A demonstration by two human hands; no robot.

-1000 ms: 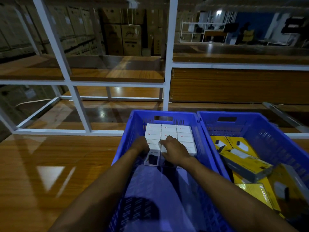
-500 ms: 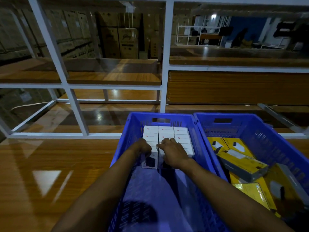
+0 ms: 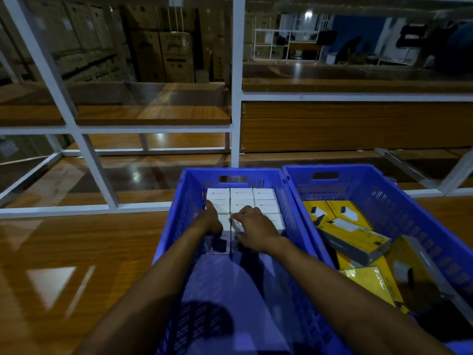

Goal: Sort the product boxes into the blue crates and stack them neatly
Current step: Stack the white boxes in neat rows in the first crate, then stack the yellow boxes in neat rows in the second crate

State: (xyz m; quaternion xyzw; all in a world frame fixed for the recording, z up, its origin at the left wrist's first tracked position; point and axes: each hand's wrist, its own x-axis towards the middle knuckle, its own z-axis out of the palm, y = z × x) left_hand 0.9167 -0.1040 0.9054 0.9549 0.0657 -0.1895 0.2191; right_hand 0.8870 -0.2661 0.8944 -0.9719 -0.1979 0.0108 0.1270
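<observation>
On the glossy wooden bench (image 3: 76, 252), a blue slatted plastic crate (image 3: 184, 201). Inside, the right hand (image 3: 253, 226) curls round a small white cardboard box (image 3: 234, 228) in the nearest row; the left hand (image 3: 211, 221) lies on the neighbouring box (image 3: 225, 226), grip indeterminable. Beyond, packed white rows (image 3: 242, 194) reach the crate's far wall.
</observation>
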